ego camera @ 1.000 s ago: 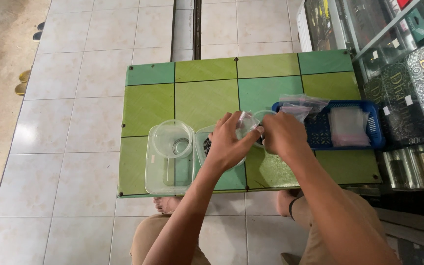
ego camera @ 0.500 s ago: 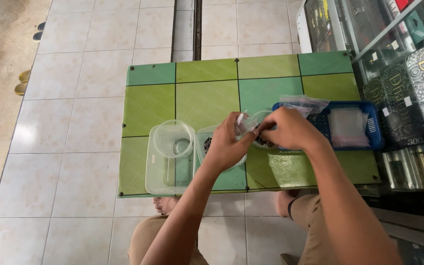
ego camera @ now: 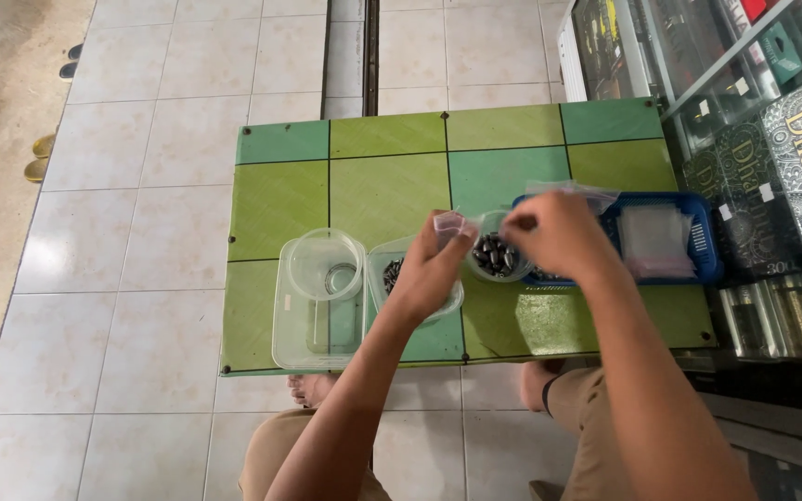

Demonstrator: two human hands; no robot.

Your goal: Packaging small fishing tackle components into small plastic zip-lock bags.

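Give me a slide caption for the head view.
Left hand holds a small clear bag; right hand hovers over a cup of dark pieces.

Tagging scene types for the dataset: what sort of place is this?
Probably a small shop. A glass display case of boxed goods stands beside a low green table on a tiled floor, and a blue basket holds small clear bags.
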